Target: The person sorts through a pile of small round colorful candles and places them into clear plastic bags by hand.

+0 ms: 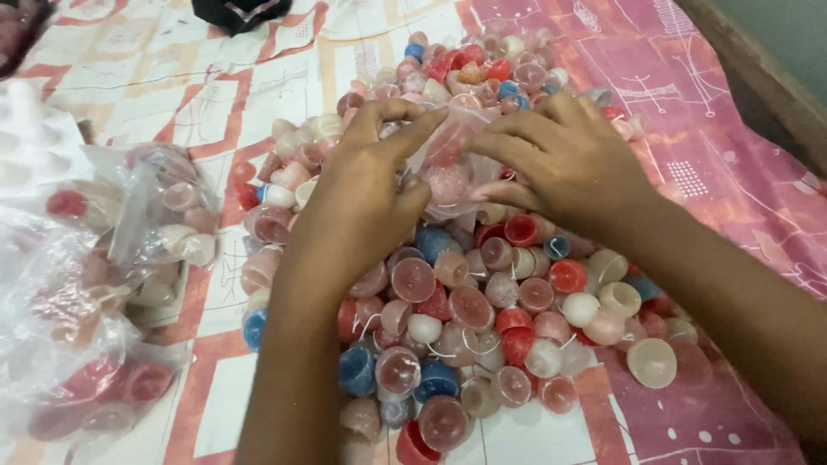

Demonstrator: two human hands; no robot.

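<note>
Both hands meet over the middle of a wide heap of small dome-shaped wax candles in pink, red, blue and cream (465,293), which covers a pink-and-white patterned cloth (732,172); between them is a small clear plastic bag (448,168) with a few pink candles already inside. The left hand (366,202) comes in from 7 o'clock; its thumb and forefinger are pinched together on the bag's upper edge at about 12 o'clock of the hand, the other fingers curled beneath. The right hand (560,164) comes in from 4 o'clock; its fingers are spread and laid flat across the bag's right side, tips pressing the film; whether the thumb grips underneath I cannot tell.

The step in hand looks like working the bag's mouth; it goes best, I judge, with the film held taut between both hands, so the candles inside stay low and their thin white wicks do not snag.

At 9 o'clock, well apart from the hands, lie several filled clear plastic bags of candles (129,258); at 12 o'clock, at the frame's top edge, sits a dark object (241,13), too cropped to identify.
</note>
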